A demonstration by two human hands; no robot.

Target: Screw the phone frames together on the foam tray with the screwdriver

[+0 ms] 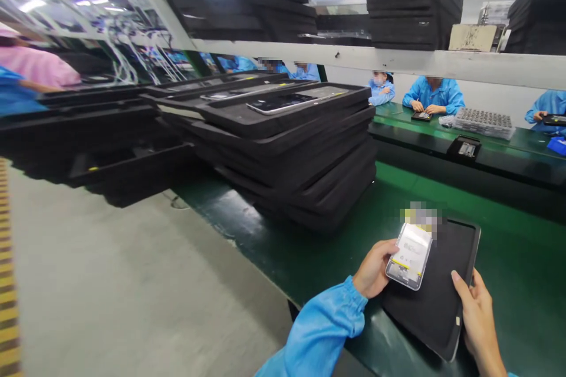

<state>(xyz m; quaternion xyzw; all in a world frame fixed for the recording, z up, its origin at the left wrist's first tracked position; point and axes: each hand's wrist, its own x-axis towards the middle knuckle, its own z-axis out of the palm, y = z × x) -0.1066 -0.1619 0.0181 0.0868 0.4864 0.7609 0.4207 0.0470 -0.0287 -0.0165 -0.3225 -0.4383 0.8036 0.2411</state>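
We are gripping a phone part [409, 256] in our left hand [375, 268], over a black tray [442, 300] on the green bench [274, 247]; our right hand [475, 306] is pinching the tray's near edge. Stacked black trays [300, 153] are crowding the bench beyond; co-workers in blue [435, 94] are sitting opposite.

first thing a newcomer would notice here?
The tall stack of black foam trays mid-frame on the green bench, its top tray carrying a phone-like device. Lower right, the left hand holds a silver phone body over a black tray that the right hand steadies.
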